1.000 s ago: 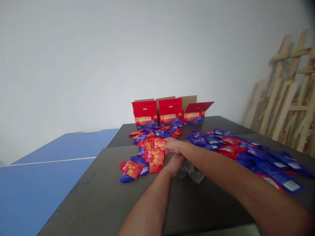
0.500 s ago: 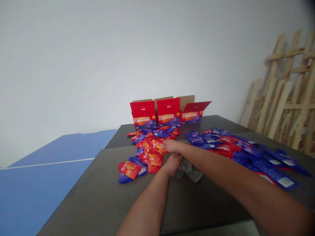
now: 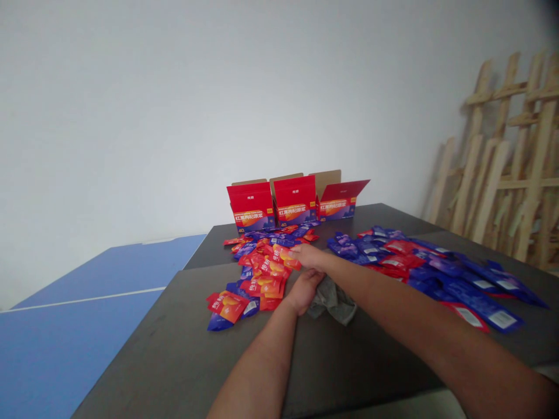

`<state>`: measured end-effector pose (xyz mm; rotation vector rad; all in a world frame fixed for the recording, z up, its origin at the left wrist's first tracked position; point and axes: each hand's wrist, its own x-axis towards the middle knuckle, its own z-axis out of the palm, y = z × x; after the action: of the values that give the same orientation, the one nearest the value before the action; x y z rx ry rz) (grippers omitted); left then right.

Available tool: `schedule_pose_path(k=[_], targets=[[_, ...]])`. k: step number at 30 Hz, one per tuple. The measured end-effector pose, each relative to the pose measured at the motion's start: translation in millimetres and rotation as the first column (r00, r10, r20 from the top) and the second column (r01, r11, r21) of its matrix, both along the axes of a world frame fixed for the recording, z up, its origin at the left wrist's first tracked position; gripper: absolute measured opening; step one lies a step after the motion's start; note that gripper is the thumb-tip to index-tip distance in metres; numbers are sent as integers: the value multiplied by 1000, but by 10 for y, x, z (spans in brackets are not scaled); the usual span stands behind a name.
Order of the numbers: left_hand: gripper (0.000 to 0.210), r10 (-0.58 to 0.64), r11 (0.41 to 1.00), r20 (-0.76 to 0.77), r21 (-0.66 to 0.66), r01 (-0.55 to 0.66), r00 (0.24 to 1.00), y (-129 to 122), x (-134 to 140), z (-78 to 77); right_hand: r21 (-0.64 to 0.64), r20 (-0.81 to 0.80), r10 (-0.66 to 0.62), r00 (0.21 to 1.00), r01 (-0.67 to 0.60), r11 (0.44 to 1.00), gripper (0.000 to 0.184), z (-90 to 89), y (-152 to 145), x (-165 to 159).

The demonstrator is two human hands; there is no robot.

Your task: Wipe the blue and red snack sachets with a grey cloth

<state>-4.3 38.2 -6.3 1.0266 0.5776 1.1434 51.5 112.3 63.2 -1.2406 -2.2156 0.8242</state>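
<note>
My right hand (image 3: 309, 257) reaches across from the right, its fingers closed on the edge of a red-and-orange sachet (image 3: 285, 256) over the middle pile. Just below it, my left hand (image 3: 303, 292) is closed at a crumpled grey cloth (image 3: 335, 301) on the dark table; its fingertips are partly hidden under my right wrist. Beside both hands lie several more red sachets (image 3: 266, 285) on top of blue ones. Nearer to me on the left, one red sachet (image 3: 227, 305) rests over a blue sachet (image 3: 219, 322).
Three open red-and-blue boxes (image 3: 294, 212) stand in a row at the back of the dark table (image 3: 166, 343). A wide heap of blue and red sachets (image 3: 437, 270) covers the right side. Left is a blue table-tennis table (image 3: 109, 273); wooden frames (image 3: 502, 169) lean at the right wall.
The view has shifted slightly. The red sachet at my right fingers stands out a little more from the pile. My left hand stays by the grey cloth.
</note>
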Motion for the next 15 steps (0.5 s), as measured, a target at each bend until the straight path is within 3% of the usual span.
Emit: schedule_pose_path(k=[4, 7, 12, 15], targets=[[30, 106, 992, 15, -64, -105, 994, 34, -23, -14, 77, -218, -179, 959, 199, 977, 37, -21, -45, 292], [43, 159, 983, 71, -102, -152, 985, 26, -41, 14, 193, -307, -279, 910, 346, 918, 36, -182, -172, 550], [36, 146, 989, 202, -27, -143, 968, -21, -48, 99, 300, -167, -263, 950, 303, 905, 30, -492, -436, 649], [26, 260, 964, 242, -118, -238, 935, 6, -79, 141, 392, -84, -214, 973, 230, 891, 31, -544, -516, 591]])
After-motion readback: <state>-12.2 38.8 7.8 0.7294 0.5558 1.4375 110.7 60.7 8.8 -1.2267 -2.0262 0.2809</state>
